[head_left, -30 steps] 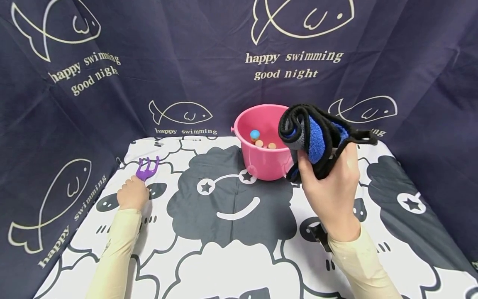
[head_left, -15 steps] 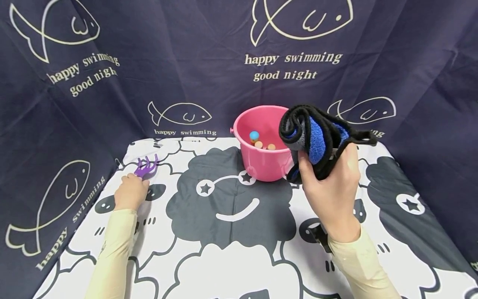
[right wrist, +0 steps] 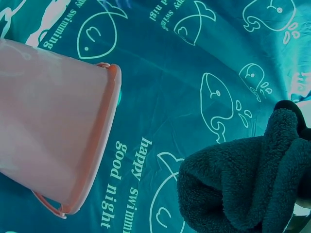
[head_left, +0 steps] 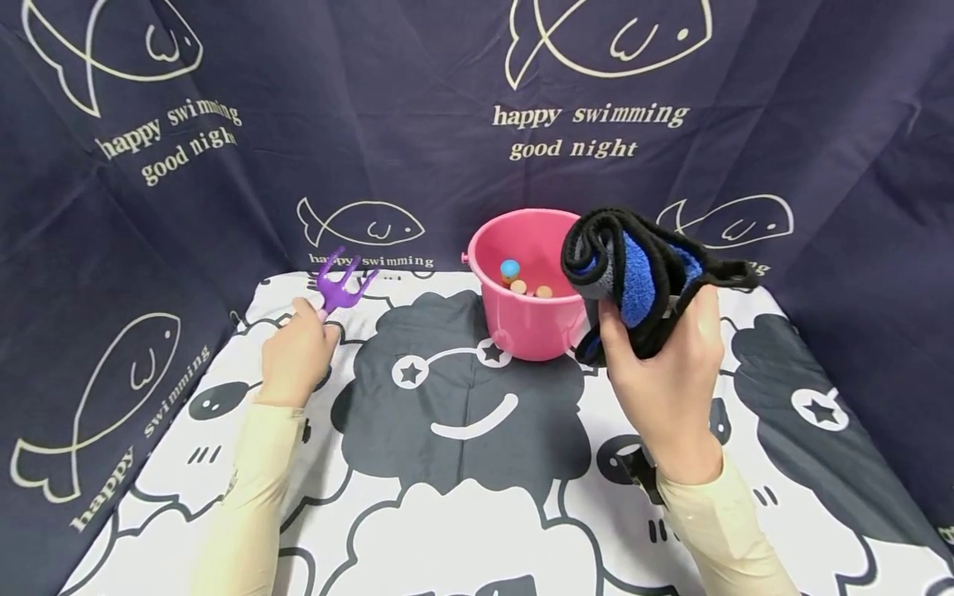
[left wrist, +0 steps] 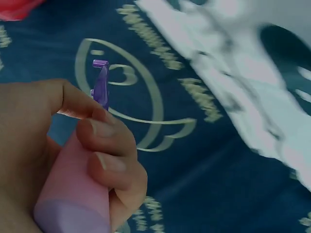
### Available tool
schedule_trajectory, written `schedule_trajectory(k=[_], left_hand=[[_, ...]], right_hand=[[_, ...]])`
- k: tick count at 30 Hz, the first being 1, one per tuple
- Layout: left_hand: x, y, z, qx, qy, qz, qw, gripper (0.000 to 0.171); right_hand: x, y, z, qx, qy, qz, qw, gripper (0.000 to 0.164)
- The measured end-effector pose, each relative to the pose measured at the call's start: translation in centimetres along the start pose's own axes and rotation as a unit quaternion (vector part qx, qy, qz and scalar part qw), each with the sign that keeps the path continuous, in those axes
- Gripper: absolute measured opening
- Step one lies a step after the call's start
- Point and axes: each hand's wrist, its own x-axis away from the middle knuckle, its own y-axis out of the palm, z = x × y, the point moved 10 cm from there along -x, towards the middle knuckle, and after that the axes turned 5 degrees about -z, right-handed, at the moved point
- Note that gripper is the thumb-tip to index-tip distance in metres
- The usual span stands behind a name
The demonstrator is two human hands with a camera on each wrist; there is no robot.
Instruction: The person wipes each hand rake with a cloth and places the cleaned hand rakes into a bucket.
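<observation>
My left hand (head_left: 296, 356) grips a toy rake (head_left: 340, 290) with purple prongs, raised over the left part of the table. In the left wrist view the fingers curl round its thick pink handle (left wrist: 77, 179). My right hand (head_left: 667, 381) holds a rolled cloth (head_left: 637, 273), blue and grey with black edging and a loop at one end, up beside the right rim of a pink bucket (head_left: 532, 323). The right wrist view shows the cloth (right wrist: 233, 179) apart from the bucket (right wrist: 53, 121). Inside the bucket lie a blue ball (head_left: 510, 269) and pale round pieces (head_left: 543, 292).
A sheep-patterned black and white cloth (head_left: 462, 447) covers the table. Dark blue curtains (head_left: 417, 124) with fish prints stand close behind and along both sides. The bucket is at the back of the table, near the rear curtain.
My left hand has moved up and to the right with the rake, whose prongs now point up toward the rear curtain. The right hand and the cloth have hardly moved.
</observation>
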Motion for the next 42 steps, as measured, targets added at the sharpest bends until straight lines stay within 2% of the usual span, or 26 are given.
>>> schedule_trajectory(k=[7,14,20,24,27,29,33,37,42], left_hand=[[0.5,-4.1,6.5,0.026,0.05,0.063,0.9964,0.03],[2.0,-7.3,12.9,0.011,0.116,0.143,0.9828,0.027],[3.7,-8.4,17.6,0.007,0.158,0.176,0.9716,0.023],[5.1,-8.8,20.7,0.006,0.191,0.184,0.9642,0.022],[6.2,-9.1,22.8,-0.001,0.218,0.187,0.9579,0.022],[6.8,-9.1,23.9,0.002,0.232,0.184,0.9552,0.022],[7.4,-8.9,25.2,0.041,0.251,0.152,0.955,0.015],[7.5,-8.5,25.7,0.085,0.262,0.128,0.9526,0.012],[7.2,-7.8,25.6,0.126,0.269,0.106,0.949,0.017]], right_hand=[[-0.1,0.1,-0.2,0.002,-0.006,-0.002,1.0,0.05],[0.3,0.5,-0.4,-0.008,-0.017,-0.008,1.0,0.05],[0.4,0.8,-0.8,-0.004,-0.037,-0.011,0.999,0.047],[0.4,1.0,-1.6,0.01,-0.075,-0.007,0.997,0.042],[0.5,1.3,-2.4,0.0,-0.105,-0.004,0.994,0.04],[0.7,1.4,-2.6,-0.011,-0.117,-0.003,0.993,0.042],[1.0,1.7,-2.8,-0.041,-0.12,-0.005,0.992,0.049],[1.1,2.0,-2.8,-0.047,-0.12,-0.012,0.992,0.053],[1.2,2.2,-3.7,-0.018,-0.151,-0.014,0.988,0.044]])
